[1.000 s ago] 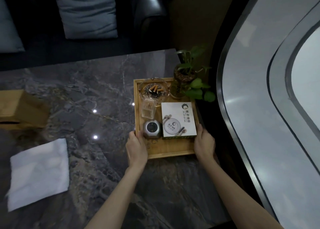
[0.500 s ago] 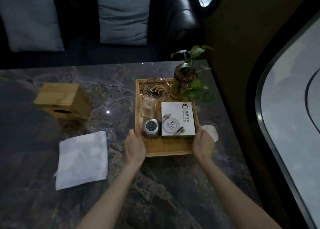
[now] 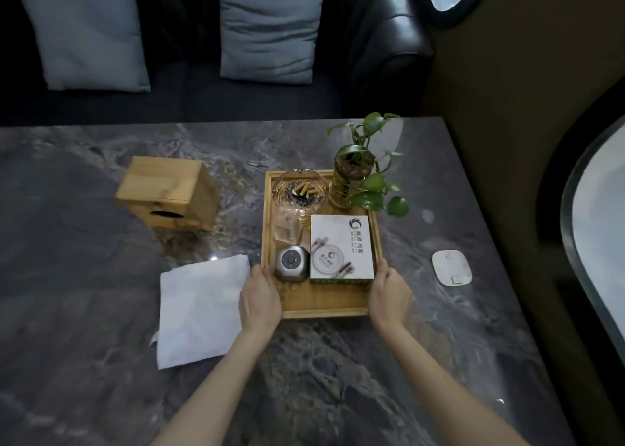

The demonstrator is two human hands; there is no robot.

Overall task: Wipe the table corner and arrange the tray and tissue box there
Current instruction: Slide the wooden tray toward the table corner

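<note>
Both hands grip the tray
Left hand [image 3: 259,297] and right hand [image 3: 390,293] hold tray [image 3: 324,307] sides, fingers hidden; tray now further from corner, white pad [image 3: 451,268] fully uncovered.

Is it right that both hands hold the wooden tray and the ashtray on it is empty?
Not quite. Both hands, left hand and right hand, do hold the wooden tray, but the ashtray isn't empty: the head view shows cigarette butts and ash in it.

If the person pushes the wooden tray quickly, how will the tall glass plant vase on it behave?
The tall glass vase with the green plant is narrow and leafy on top, so it will probably tip easily. Being glass, it may break. It stands in the far right corner of the wooden tray, whose low rim would hardly stop it.
</note>
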